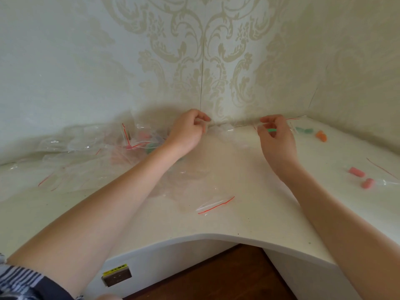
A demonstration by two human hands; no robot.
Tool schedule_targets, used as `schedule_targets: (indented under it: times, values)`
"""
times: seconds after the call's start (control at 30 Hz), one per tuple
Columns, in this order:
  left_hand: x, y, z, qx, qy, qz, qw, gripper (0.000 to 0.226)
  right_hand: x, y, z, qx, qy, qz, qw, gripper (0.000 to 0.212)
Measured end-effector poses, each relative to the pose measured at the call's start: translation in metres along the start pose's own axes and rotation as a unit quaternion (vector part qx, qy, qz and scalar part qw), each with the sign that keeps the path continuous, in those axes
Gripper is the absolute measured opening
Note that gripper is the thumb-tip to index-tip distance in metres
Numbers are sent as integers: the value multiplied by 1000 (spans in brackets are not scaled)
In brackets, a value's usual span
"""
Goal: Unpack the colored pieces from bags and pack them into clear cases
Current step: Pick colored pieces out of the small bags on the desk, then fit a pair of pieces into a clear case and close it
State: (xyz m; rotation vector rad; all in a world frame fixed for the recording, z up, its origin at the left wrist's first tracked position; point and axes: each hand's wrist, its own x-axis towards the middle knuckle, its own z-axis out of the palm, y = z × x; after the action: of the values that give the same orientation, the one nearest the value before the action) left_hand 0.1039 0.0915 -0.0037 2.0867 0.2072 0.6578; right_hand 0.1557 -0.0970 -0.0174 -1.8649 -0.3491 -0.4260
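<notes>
Two hands working clear plastic at a glossy white corner desk (pixel 238 217).
Left hand (pixel 188 132) pinches crinkled film, seemingly a zip bag (pixel 225 127); right hand (pixel 276 137) fingers curl round a small green piece (pixel 271 130).

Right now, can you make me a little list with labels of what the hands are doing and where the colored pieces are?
left hand: pinches something clear near the wall, too see-through to name
right hand: pinches a clear bag with a green piece in it
orange piece: loose on the table, far right
teal pieces: beside the orange one
pink pieces: two, on the right side
bag pile: clear bags with red strips, left side
</notes>
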Motion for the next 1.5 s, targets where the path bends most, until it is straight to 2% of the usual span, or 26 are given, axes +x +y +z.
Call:
schedule_targets:
  times: [0.1, 0.27, 0.43, 0.6, 0.7, 0.8, 0.83, 0.9, 1.0, 1.03, 1.1, 1.23, 1.3, 1.37, 1.4, 1.43, 1.47, 1.5]
  values:
    - [-1, -14, 0, 149, -29, 13, 988, 29, 6, 11, -5, -73, 26, 2, 997, 19]
    - [-1, -22, 2, 252, -44, 18, 966, 27, 18, 17, -26, -206, 45, 59, 976, 36]
    - [-7, -23, 3, 344, -45, 81, 934, 25, 18, 27, -34, -359, -49, 101, 927, 56]
    - [-12, -12, 2, 391, -27, 100, 915, 35, 19, 38, -35, -448, -134, 120, 876, 51]
    - [-16, -4, 0, 388, -16, 123, 913, 40, 18, 39, -37, -450, -162, 135, 868, 47]
    - [-19, 2, 3, 341, -15, 183, 922, 39, 17, 35, -43, -472, -89, 108, 871, 47]
    - [-20, 4, 7, 332, -18, 205, 920, 37, 18, 34, -47, -498, -47, 110, 859, 48]
    - [-22, 6, 18, 324, -43, 234, 916, 34, 20, 31, -59, -532, 3, 177, 828, 52]
    - [-25, 2, 29, 311, -76, 249, 914, 32, 16, 31, -72, -513, -6, 304, 803, 51]
    - [-25, -1, 30, 303, -79, 249, 916, 31, 15, 34, -72, -516, -9, 304, 801, 48]
    - [-24, -4, 29, 287, -67, 247, 923, 30, 14, 39, -72, -508, 10, 253, 823, 48]
    - [-24, -3, 28, 249, -49, 239, 937, 31, 18, 46, -74, -405, 61, 161, 898, 50]
    - [-25, -1, 29, 164, -57, 205, 963, 31, 19, 46, -70, -322, 60, 97, 940, 50]
    - [-26, 5, 33, 24, -77, 150, 985, 27, 21, 36, -58, -155, 27, 65, 985, 49]
    - [-27, 10, 35, -48, -91, 111, 988, 27, 19, 24, -50, -18, -10, 78, 997, 46]
    - [-28, 13, 36, -110, -110, 65, 986, 30, 15, 10, -43, 148, -70, 103, 981, 44]
    - [-29, 17, 36, -153, -133, 21, 979, 37, 10, -1, -35, 299, -133, 130, 936, 44]
    - [-29, 19, 35, -180, -159, -17, 971, 45, 5, -9, -30, 402, -188, 151, 884, 45]
